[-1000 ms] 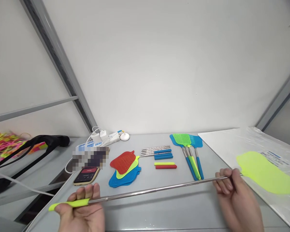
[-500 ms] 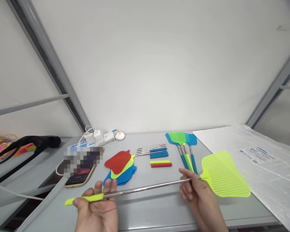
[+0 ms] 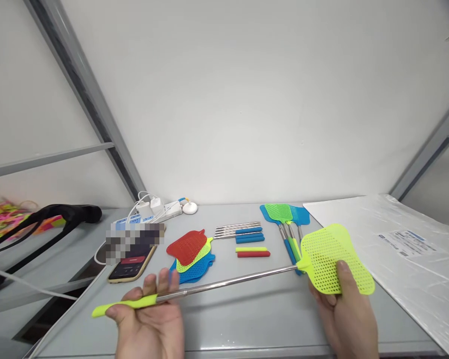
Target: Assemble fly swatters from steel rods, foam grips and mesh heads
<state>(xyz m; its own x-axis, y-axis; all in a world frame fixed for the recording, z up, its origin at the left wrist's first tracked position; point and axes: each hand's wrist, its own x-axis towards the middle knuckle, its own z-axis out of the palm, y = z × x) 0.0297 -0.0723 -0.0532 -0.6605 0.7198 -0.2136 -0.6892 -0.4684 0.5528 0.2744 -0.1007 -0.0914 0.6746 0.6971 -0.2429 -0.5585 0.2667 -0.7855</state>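
A fly swatter (image 3: 243, 280) with a long metal rod spans both hands above the table. Its yellow-green grip lies across my left hand (image 3: 149, 319), thumb over it and fingers loosely curled beneath. My right hand (image 3: 346, 309) pinches the yellow-green perforated head, thumb on top and fingers behind. Beyond the rod lie loose swatter heads: a red one (image 3: 187, 247), a yellow-green one (image 3: 204, 254) and blue ones (image 3: 194, 271). Metal rods (image 3: 226, 230) rest beside blue grips (image 3: 250, 238) and a red grip (image 3: 253, 254). Whole swatters (image 3: 284, 214) with blue and green heads lie behind my right hand.
At the left are a phone (image 3: 130, 269), a power strip (image 3: 170, 210) with white cables, and a black strap-like object (image 3: 71, 214). A white wrapped panel (image 3: 362, 219) covers the right side. Grey metal posts (image 3: 108, 119) frame the white wall.
My right hand has moved from the rod's neck onto the swatter's head, which has shifted slightly left. My left hand still holds the grip. The view has turned a little.
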